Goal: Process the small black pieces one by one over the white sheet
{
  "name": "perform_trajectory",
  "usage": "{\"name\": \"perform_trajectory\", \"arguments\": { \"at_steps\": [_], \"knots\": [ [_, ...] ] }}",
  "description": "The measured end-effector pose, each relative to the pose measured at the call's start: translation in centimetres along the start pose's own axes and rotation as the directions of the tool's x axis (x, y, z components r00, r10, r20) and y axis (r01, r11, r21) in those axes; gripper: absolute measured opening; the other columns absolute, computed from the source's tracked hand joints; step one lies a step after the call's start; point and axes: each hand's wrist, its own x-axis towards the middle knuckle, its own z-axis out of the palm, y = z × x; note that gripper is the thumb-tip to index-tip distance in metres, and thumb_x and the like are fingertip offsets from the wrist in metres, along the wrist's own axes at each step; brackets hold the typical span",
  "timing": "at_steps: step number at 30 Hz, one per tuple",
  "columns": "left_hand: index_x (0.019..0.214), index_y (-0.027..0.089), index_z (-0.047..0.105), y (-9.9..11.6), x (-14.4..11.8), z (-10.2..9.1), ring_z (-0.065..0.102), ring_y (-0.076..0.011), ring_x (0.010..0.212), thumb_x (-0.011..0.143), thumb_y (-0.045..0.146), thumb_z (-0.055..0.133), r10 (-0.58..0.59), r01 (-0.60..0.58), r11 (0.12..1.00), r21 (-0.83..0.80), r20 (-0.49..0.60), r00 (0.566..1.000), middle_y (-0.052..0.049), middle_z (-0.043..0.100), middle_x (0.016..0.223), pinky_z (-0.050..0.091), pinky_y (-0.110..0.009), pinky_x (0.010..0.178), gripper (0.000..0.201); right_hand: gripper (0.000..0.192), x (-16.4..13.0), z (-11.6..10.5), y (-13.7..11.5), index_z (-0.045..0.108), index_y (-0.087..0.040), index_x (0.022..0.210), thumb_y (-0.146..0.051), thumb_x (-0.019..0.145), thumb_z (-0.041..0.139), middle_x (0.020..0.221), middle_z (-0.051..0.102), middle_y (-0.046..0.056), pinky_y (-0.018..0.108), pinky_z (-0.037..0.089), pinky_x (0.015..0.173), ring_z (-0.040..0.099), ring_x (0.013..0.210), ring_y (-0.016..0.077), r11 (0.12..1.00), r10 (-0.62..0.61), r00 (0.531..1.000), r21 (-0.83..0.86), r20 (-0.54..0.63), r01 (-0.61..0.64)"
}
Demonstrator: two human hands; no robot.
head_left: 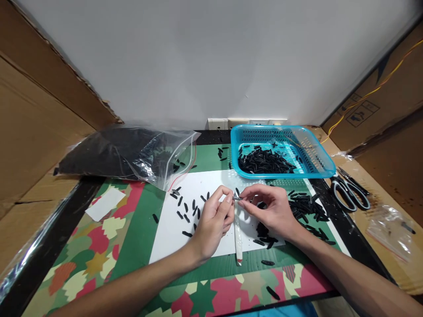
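**Head view: two hands meet over a small black piece at mid-frame**

Head camera looks down on a patterned mat (99, 255) filling the lower frame, walled by cardboard at left and right. On it lies a white sheet (198, 185), just left of centre. A clear bag of black stock (125, 154) slumps at upper left, its mouth open toward the sheet. A blue basket (317, 154) sits at upper right, holding more black pieces. Scissors (350, 193) lie at the right edge, well apart from the hands.

The left hand (211, 224) and right hand (271, 211) meet at centre, each with thumb and forefinger pinched narrow on a small black piece (237, 198), held just above the sheet. A white stick (238, 237) lies beneath them, pointing to the lower edge.

By my judgement the grip wants to stay light and close to the tips, with wrists low over the sheet so a dropped piece lands on white. Loose pieces (187, 211) scatter left of the hands and a pile (307, 207) crowds the right; the freest room is lower left, over the mat.
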Motion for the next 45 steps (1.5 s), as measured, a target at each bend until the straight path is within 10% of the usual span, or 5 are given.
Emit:
{"name": "perform_trajectory", "arguments": {
  "at_steps": [45],
  "knots": [
    [0.096,0.025,0.048,-0.22,-0.05,-0.20,0.016,-0.0043,0.043,0.106,0.058,0.058,-0.004,0.003,1.000,-0.027,-0.008,1.000,0.013,0.030,0.056,0.015,-0.012,0.038,0.036,0.010,-0.06,-0.36,-0.21,0.079,-0.020,0.095,-0.029,0.096,0.076,0.083,0.079,0.003,0.026,0.056,0.061,0.070,0.066,0.0144,0.999,0.044,0.999,0.015,0.028,-0.044]
  ]
}}
